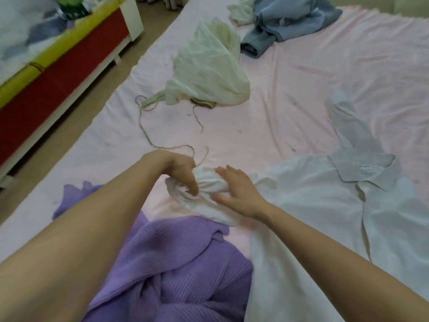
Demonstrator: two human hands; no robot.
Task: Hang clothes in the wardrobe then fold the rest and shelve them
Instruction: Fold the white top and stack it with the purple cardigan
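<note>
Early stage: left hand (183,173) grips the white shirt (313,205) sleeve, right hand (236,191) flat on it. Purple knit (176,263) at 6, cream garment (209,70) at 12, blue one (290,22) at 1, probably all unfolded; no wardrobe visible.

Under your hands the sheet (301,94) is thin pink cloth, matt, with fine creases running across it. The shirt (325,205) is smooth white woven cloth, crisp at the collar; the sleeve (209,182) you hold is the same cloth, bunched into soft folds. The sweater (176,263) near you is purple knit, ribbed in fine lines and matt. The cream garment (209,73) looks like light, crinkled fabric, and its cord (144,126) is a thin dull string. The blue top (285,22) at the far end has a thicker, slightly fuzzy weave. The cabinet (58,73) beside the bed has a smooth red front with white edging.
</note>
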